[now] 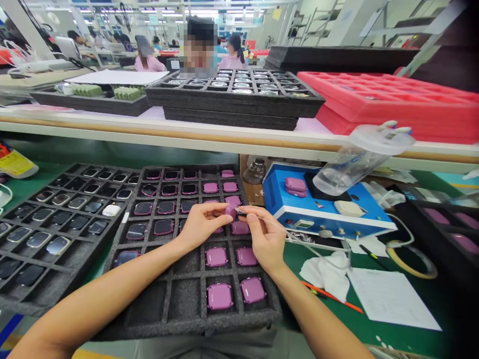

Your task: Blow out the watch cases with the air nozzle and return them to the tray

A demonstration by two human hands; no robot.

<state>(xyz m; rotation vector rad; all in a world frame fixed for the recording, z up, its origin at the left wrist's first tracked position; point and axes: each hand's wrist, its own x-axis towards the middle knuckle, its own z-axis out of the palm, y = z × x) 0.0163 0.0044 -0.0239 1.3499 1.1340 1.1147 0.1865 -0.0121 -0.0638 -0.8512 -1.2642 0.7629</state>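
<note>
"What have you got in your hands?"

"My left hand (204, 223) pinches a purple piece (231, 211) between thumb and fingertips, the gap no wider than the piece itself. My right hand (267, 242) is closed too, thumb and forefinger nipping a slim tool (242, 212) whose tip sits right by the piece. Whether the two touch, I can't tell."

"And where is that piece?"

"Up over the right-hand part of the foam tray (209, 327), among the columns of purple watch cases (220, 296). Dark-faced watches (163, 227) lie in the cells further left."

"What could go wrong from here?"

"A slip, I'd say. I've only fingertips on it, so too hard a push with the tool could flick it out and onto the cases below. If the tip skids, it might scratch the purple finish."

"Does that clear tube bother you?"

"A bit. The clear tube (288, 232) trails from my right hand over toward the blue box (305, 203). Should it snag near the white cloth (331, 274), it could tug the tool sideways. My left forearm also crosses low over the tray, so dipping it might smudge or nudge a watch."
</note>
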